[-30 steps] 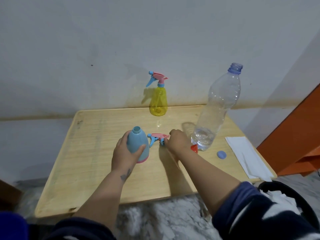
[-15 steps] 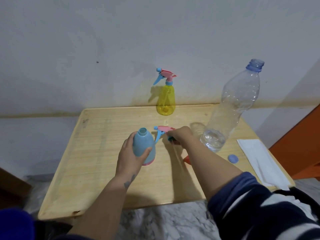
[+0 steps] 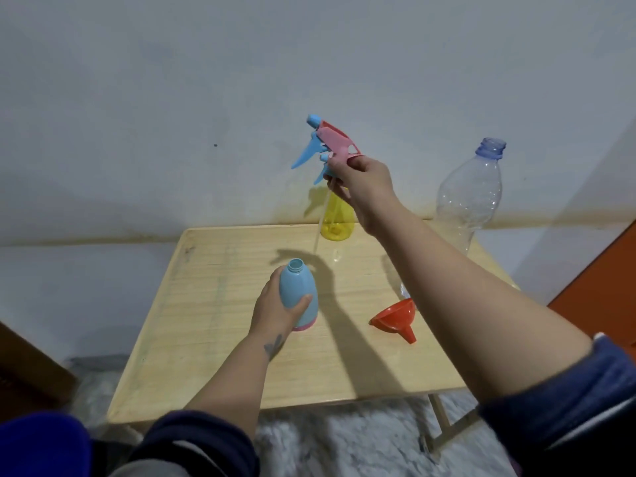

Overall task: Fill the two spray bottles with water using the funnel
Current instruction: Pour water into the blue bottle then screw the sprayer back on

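Note:
My left hand (image 3: 275, 313) grips the blue spray bottle (image 3: 298, 292), which stands upright on the wooden table (image 3: 213, 325) with its neck uncapped. My right hand (image 3: 361, 182) holds the pink and blue spray head (image 3: 328, 141) high in the air, its thin dip tube hanging down towards the table. Behind that hand stands the yellow spray bottle (image 3: 338, 223), partly hidden. An orange funnel (image 3: 395, 318) lies on its side on the table under my right forearm. The large clear water bottle (image 3: 473, 197) stands uncapped at the back right.
The table stands against a white wall. An orange panel (image 3: 605, 270) rises at the right edge. Marbled floor shows below the table's near edge, and a dark brown object (image 3: 24, 373) sits at the left.
My right hand has lifted the spray head off the table and raised it well above the blue bottle. The funnel, earlier mostly hidden by that hand, now shows. The view has shifted left.

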The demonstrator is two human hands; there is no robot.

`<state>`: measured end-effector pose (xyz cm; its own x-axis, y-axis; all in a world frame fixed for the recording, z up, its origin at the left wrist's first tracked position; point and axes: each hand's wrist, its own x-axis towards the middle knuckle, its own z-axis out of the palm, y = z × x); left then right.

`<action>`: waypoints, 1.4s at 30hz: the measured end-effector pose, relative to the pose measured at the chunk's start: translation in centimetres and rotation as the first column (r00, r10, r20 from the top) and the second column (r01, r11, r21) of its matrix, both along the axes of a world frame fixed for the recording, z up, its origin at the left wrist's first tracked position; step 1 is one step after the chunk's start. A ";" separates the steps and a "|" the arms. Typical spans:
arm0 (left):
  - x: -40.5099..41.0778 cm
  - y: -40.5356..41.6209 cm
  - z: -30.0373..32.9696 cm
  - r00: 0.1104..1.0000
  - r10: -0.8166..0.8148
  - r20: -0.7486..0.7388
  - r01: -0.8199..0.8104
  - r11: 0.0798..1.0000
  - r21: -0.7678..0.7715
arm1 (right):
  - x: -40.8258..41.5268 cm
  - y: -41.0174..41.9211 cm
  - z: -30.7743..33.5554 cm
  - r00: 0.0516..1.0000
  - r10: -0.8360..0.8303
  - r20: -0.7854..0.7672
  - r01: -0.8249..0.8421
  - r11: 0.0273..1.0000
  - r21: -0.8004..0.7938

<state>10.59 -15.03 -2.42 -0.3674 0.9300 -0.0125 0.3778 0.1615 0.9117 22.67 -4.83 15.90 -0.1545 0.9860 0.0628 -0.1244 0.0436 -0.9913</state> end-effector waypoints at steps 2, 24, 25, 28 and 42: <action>-0.1 0.1 0.0 1.000 -0.009 0.007 0.010 1.000 -0.012 | -1.0 -0.7 -0.5 0.999 -0.040 0.027 0.039 0.998 0.050; -0.1 0.4 -0.2 1.000 -0.010 0.026 0.009 1.000 0.020 | -2.3 -5.2 -12.1 0.967 0.067 0.247 -0.071 0.997 0.006; -0.1 0.4 -0.2 1.000 -0.005 0.025 0.004 1.000 0.020 | -2.2 -5.3 -12.5 0.969 0.069 0.235 -0.071 0.998 -0.003; -0.2 0.6 -0.5 1.000 -0.006 0.029 0.006 1.000 0.028 | -1.9 -5.1 -13.0 0.973 0.088 0.212 -0.087 0.996 -0.014; -0.5 0.7 -1.4 1.000 0.004 0.016 -0.005 1.000 0.031 | -2.8 -5.0 -13.8 0.941 0.148 0.304 -0.166 0.985 0.036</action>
